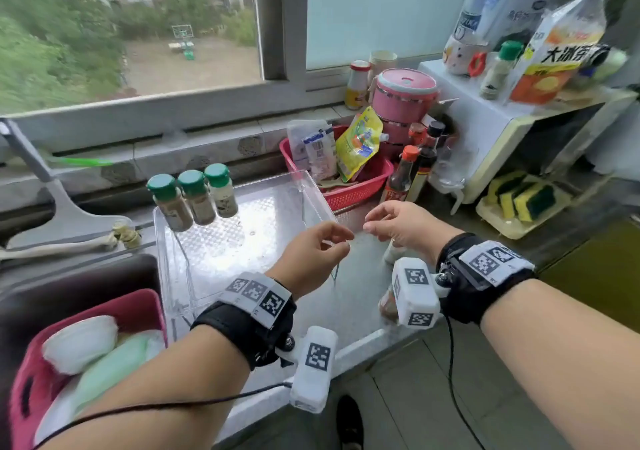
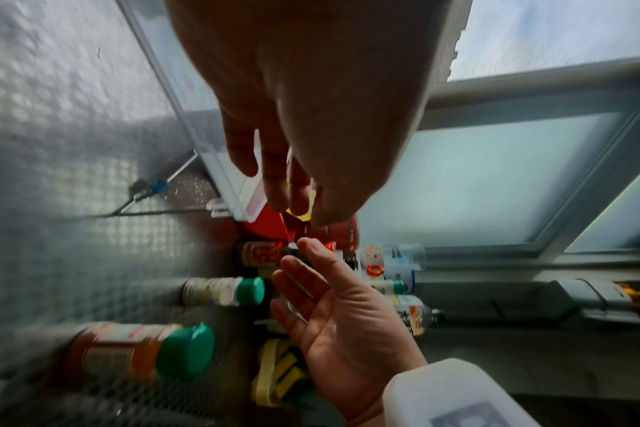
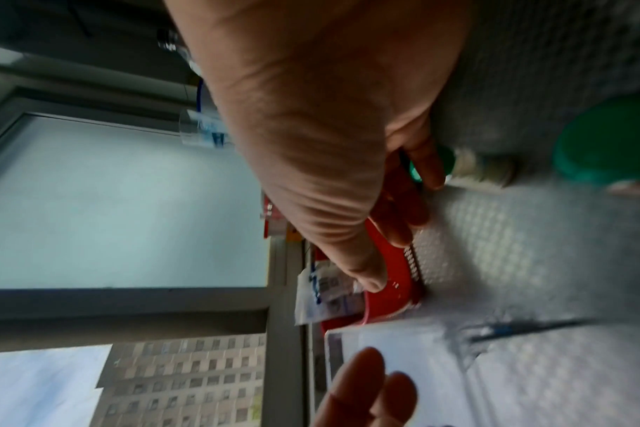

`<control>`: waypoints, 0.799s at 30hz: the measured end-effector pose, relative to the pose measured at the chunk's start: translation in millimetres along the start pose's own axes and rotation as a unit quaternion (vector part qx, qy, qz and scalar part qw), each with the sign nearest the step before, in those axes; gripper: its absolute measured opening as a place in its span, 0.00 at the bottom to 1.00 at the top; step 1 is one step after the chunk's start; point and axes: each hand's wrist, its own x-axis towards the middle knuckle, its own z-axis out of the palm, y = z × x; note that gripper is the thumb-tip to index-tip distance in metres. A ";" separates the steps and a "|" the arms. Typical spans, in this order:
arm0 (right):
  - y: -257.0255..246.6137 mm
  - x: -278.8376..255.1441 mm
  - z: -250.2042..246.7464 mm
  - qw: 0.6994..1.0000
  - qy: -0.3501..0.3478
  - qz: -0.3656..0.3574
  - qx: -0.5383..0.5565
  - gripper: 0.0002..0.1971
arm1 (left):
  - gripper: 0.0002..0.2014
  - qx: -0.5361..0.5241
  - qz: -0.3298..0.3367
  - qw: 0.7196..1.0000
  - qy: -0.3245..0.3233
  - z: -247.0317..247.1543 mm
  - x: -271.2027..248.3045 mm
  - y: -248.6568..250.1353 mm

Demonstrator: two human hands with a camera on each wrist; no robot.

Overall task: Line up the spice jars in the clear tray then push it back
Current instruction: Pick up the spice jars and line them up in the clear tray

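The clear tray (image 1: 242,241) lies on the metal counter. Three green-capped spice jars (image 1: 197,196) stand in a row in its far left corner. My left hand (image 1: 337,241) hovers over the tray's right wall, fingers loosely curled and holding nothing. My right hand (image 1: 372,227) hangs just right of it, also holding nothing. Beneath the right hand, outside the tray, stand a white spice jar (image 1: 393,253) and an orange spice jar (image 1: 387,305), both partly hidden. The left wrist view shows the white jar (image 2: 223,290), the orange jar (image 2: 139,349) and the right palm (image 2: 329,306).
A red basket (image 1: 360,189) of packets touches the tray's far right corner. Sauce bottles (image 1: 401,175) and a microwave (image 1: 502,130) stand to the right, with sponges (image 1: 523,200) beside them. A sink with a pink basin (image 1: 34,363) lies left. The counter's front edge (image 1: 346,352) is near.
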 end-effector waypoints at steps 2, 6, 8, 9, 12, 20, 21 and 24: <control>20.0 -12.0 -7.2 0.999 0.015 0.022 -0.026 0.12 | 0.10 -0.001 0.002 1.000 -0.024 17.5 2.1 2.5; 53.9 -26.9 -11.0 0.996 0.040 0.063 -0.038 0.08 | 0.15 0.043 -0.021 0.993 -0.110 50.5 7.1 -0.8; 63.9 -30.8 -12.0 0.995 0.044 0.078 -0.032 0.08 | 0.19 0.067 -0.039 0.987 -0.140 64.2 9.7 -7.0; 68.9 -32.0 -13.0 0.995 0.044 0.087 -0.025 0.06 | 0.21 0.074 -0.047 0.985 -0.145 70.1 10.9 -10.4; 83.4 -33.5 -16.0 0.992 0.044 0.115 -0.009 0.03 | 0.28 0.085 -0.064 0.982 -0.154 84.3 16.7 -20.4; 105.3 -24.7 -20.1 0.986 0.007 0.160 0.050 0.09 | 0.36 0.124 -0.088 0.970 -0.187 118.1 37.7 -40.2; 107.4 -21.6 -21.1 0.985 -0.001 0.164 0.056 0.08 | 0.35 0.128 -0.088 0.970 -0.188 122.3 40.3 -42.3; 109.9 -13.1 -25.5 0.982 -0.021 0.174 0.072 0.08 | 0.30 0.138 -0.084 0.968 -0.190 129.0 47.2 -45.3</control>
